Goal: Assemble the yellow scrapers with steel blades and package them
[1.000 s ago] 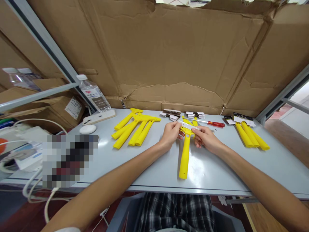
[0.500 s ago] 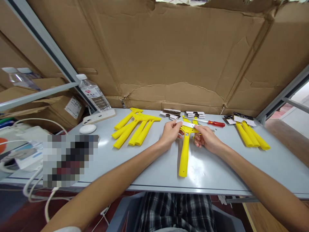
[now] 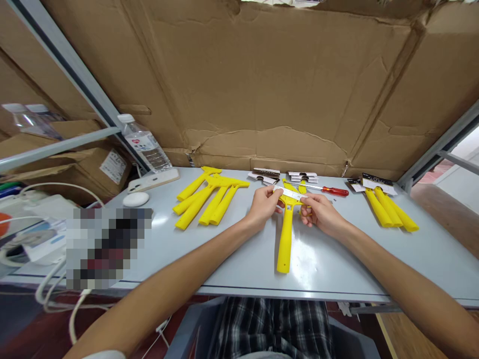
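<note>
A yellow plastic scraper [image 3: 286, 234] with a T-shaped head lies in front of me, its handle pointing toward me. A thin silvery blade [image 3: 290, 194] lies slantwise across its head. My left hand [image 3: 265, 207] is closed on the left end of the blade and head, thumb on top. At the right end my right hand [image 3: 318, 212] pinches the blade and head, with its lower fingers curled underneath. Just behind my hands is another yellow piece [image 3: 302, 186], partly hidden. A red-handled screwdriver [image 3: 335, 191] lies behind my right hand.
Several yellow scraper handles [image 3: 209, 197] lie to the left. More yellow handles [image 3: 391, 209] with black-and-white cards [image 3: 376, 183] are at the right. Card packets [image 3: 266, 175] sit at the back. A bottle [image 3: 145, 144], phone [image 3: 154, 180] and white round case [image 3: 135, 199] stand left, before cardboard [image 3: 262, 80].
The blade has tilted slightly, its right end now lower toward me. Both hands keep nearly the same place, and the scraper has barely moved.
</note>
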`<state>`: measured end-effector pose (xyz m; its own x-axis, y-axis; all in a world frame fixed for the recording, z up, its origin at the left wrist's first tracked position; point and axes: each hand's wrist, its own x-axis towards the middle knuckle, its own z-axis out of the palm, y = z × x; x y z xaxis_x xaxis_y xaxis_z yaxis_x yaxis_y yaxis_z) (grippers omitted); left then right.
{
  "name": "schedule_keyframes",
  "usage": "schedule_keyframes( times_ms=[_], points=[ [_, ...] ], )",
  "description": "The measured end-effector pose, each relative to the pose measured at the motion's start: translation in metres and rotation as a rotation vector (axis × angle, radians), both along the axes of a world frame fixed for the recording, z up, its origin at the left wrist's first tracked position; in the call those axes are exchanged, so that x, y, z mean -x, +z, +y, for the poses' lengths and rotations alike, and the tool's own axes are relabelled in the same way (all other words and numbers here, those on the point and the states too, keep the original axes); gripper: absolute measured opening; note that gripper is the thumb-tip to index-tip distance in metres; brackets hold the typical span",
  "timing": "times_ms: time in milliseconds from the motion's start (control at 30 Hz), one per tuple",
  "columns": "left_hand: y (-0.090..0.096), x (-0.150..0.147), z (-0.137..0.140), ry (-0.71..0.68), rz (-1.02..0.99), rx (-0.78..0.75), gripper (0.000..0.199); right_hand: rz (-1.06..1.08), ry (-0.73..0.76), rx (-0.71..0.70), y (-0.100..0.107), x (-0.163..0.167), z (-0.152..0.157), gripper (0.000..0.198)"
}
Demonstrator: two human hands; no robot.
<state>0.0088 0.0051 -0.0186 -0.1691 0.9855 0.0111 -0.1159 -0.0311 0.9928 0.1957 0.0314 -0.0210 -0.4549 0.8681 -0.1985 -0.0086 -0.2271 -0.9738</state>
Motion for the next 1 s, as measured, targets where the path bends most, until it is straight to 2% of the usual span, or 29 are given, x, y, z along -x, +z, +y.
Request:
schedule_keyframes(
  times_ms=[433,1000],
  points=[
    [-0.0019,0.0014,0.0018,-0.010,0.018,0.002,0.020,0.022,-0.011,-0.006,-0.0030,0.0003,0.0016,0.037],
    [-0.0025,0.0044,0.0050,0.065,0.037,-0.013,0.016,0.045,-0.019,0.000,-0.0035,-0.0033,0.0047,0.034]
  ],
)
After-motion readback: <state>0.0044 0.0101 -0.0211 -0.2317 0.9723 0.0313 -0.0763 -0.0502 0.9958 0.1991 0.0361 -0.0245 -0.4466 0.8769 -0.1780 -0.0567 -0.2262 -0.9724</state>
